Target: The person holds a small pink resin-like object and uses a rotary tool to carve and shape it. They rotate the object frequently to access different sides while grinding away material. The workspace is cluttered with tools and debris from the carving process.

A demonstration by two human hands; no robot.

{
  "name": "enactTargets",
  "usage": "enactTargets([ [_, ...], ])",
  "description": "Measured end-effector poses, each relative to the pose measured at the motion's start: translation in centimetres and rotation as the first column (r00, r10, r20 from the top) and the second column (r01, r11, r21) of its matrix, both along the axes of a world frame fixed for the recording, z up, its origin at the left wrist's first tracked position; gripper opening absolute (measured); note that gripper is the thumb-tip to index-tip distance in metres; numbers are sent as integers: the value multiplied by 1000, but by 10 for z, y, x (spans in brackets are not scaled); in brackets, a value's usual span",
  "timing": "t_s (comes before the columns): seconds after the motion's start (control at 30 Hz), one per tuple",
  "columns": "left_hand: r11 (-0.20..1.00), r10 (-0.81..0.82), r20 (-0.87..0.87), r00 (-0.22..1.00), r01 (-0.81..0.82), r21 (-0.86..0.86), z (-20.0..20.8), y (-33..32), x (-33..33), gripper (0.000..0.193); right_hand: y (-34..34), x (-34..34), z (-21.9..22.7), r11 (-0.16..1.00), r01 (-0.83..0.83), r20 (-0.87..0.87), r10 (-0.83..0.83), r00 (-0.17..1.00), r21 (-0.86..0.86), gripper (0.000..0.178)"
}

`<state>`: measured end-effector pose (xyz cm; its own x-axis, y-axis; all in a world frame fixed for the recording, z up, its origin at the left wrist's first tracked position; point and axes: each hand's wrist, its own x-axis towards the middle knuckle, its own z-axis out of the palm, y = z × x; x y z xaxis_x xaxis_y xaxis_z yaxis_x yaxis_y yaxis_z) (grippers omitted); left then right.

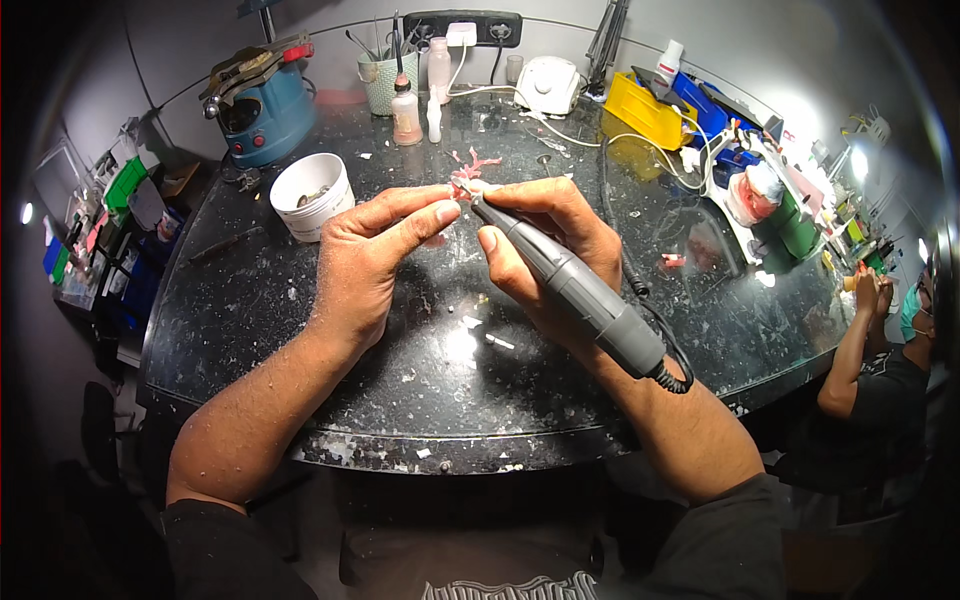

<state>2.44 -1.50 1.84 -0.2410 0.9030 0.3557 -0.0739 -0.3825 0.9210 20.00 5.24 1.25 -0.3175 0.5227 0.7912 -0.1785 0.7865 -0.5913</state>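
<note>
My left hand (385, 235) pinches a small pink piece (460, 188) between thumb and fingertips, above the middle of the black table. It looks like dental acrylic, but my fingers cover most of it. My right hand (550, 235) is closed around a dark grey rotary handpiece (565, 275), its narrow tip pointing up and left at the pink piece. Whether the tip touches it is too small to tell. A coiled black cord (680, 365) hangs off the handpiece's rear end. Just beyond my fingertips appear jagged pink scraps (482, 160).
On the left are a white tub (312, 195) with small contents and a blue machine (262, 115). Small bottles (406, 115) and a tool cup (388, 80) line the back. Yellow (640, 105) and blue bins stand back right, near a white stand (735, 190). Another person (885, 370) works far right.
</note>
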Motion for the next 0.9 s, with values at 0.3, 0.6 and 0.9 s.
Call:
enactTargets([
  [0.3,1000,4,33,999,-3,-13,1,0,0,19,2,-3,-3,1000,-27,-33,27,999,2,33],
  [0.6,1000,-7,31,999,7,-3,-1,1,-1,20,6,-3,-4,998,-24,-31,26,999,65,32],
  [0.9,998,21,-58,998,-18,55,-3,2,-3,19,4,-3,-2,999,8,-35,-7,999,31,31],
])
